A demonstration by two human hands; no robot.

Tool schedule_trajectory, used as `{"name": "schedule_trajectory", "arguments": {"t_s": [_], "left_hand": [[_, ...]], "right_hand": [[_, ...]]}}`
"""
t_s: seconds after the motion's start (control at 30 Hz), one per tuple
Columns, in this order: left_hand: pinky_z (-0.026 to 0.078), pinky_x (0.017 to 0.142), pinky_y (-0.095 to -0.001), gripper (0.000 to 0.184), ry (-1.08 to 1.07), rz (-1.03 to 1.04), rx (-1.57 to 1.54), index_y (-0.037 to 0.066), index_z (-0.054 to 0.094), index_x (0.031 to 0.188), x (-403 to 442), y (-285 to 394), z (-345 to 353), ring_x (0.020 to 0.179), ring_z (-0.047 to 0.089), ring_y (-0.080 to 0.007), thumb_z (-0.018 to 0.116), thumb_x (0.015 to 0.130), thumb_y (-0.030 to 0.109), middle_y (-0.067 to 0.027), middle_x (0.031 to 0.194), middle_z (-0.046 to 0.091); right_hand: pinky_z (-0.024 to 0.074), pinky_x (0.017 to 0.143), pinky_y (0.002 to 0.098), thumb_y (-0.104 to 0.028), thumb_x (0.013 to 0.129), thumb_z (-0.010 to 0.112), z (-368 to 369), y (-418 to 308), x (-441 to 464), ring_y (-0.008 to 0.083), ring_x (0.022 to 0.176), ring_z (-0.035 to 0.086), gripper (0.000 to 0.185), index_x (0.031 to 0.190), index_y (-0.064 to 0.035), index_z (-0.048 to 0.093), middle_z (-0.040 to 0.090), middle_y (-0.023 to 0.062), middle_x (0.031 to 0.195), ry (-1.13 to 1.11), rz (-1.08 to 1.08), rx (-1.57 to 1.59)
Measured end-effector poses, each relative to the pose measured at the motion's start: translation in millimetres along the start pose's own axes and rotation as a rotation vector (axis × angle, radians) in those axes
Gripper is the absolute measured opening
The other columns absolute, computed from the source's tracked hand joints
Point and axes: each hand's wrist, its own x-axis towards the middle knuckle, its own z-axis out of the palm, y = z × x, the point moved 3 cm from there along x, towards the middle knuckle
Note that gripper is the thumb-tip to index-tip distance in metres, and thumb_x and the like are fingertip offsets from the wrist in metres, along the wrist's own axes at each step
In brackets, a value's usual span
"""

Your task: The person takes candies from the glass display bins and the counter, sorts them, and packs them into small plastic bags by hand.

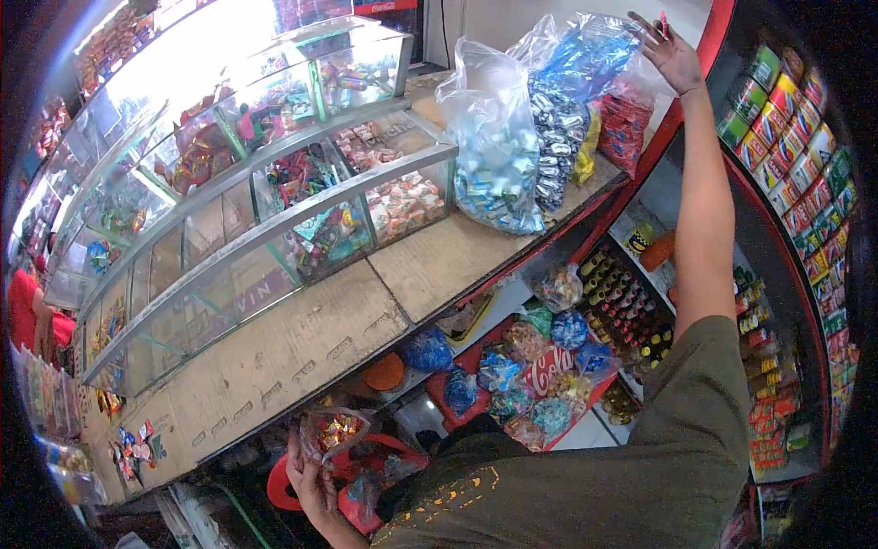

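Just off the near edge of the surface (320,316), the left hand (314,478) grips an open clear bag (342,428) with wrapped sweets inside, not yet emptied. Farther out, the right hand (670,57) is spread beside tall bags (498,156); whether it holds the small reddish bit (664,18) at its fingers, I cannot tell. Beyond, the glass case (302,207) looks part filled: some compartments (409,199) hold sweets, others show bare floors.

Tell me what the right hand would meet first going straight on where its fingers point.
The right hand would probably meet the crumpled top of the bluish plastic bag just beside its fingertips, though depth is unclear there.
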Motion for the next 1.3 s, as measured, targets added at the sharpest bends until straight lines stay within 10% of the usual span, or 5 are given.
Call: {"name": "schedule_trajectory", "arguments": {"t_s": [0.27, 0.5, 1.07, 1.17, 1.3], "left_hand": [[0.044, 0.048, -0.0123, 0.067, -0.033, 0.001, -0.010, -0.004, 0.032, 0.138, 4, -3, 5, 0.062, 0.054, -0.0045, 0.062, 0.078, 0.002, -0.0106, 0.110, 0.058], [0.048, 0.053, -0.0136, 0.068, -0.037, 0.020, -0.035, -0.005, 0.032, 0.137, 4, -2, 4, 0.071, 0.057, -0.0050, 0.065, 0.078, 0.004, -0.0111, 0.113, 0.057], [0.050, 0.053, -0.0180, 0.073, -0.039, 0.083, -0.161, -0.006, 0.023, 0.142, -17, 9, -8, 0.074, 0.061, -0.0107, 0.056, 0.078, -0.001, -0.0171, 0.135, 0.046], [0.045, 0.048, -0.0167, 0.072, -0.029, 0.061, -0.130, -0.005, 0.025, 0.142, -25, 14, -15, 0.061, 0.058, -0.0078, 0.051, 0.075, -0.004, -0.0164, 0.134, 0.048], [0.040, 0.042, -0.0161, 0.073, -0.031, 0.106, -0.170, -0.004, 0.028, 0.141, -41, 23, -18, 0.056, 0.056, -0.0058, 0.047, 0.071, -0.006, -0.0157, 0.134, 0.048]], "right_hand": [[0.0498, 0.046, 0.0305, -0.025, 0.078, 0.067, -8, -41, 6, 0.0158, 0.045, 0.058, 0.028, 0.072, 0.0021, 0.066, 0.063, 0.0086, 0.061, 0.399, 0.109, -1.524], [0.0485, 0.054, 0.0354, -0.010, 0.070, 0.061, -21, 5, 18, 0.0204, 0.055, 0.060, 0.017, 0.080, 0.0027, 0.068, 0.064, 0.0116, 0.065, 0.092, 0.335, -1.946], [0.0483, 0.069, 0.0277, -0.026, 0.086, 0.063, 210, -79, 16, 0.0115, 0.073, 0.060, 0.041, 0.122, -0.0071, 0.058, 0.068, 0.0015, 0.091, 0.151, -0.605, -1.485], [0.0350, 0.033, 0.0240, -0.003, 0.078, 0.061, 410, -57, -51, 0.0067, 0.038, 0.048, 0.016, 0.090, -0.0026, 0.073, 0.066, 0.0057, 0.060, -0.169, -0.926, -1.406], [0.0331, 0.046, 0.0293, -0.018, 0.079, 0.067, 507, -13, -54, 0.0095, 0.048, 0.039, 0.031, 0.062, 0.0043, 0.054, 0.048, 0.0066, 0.048, -0.659, -0.954, -1.107]]}}
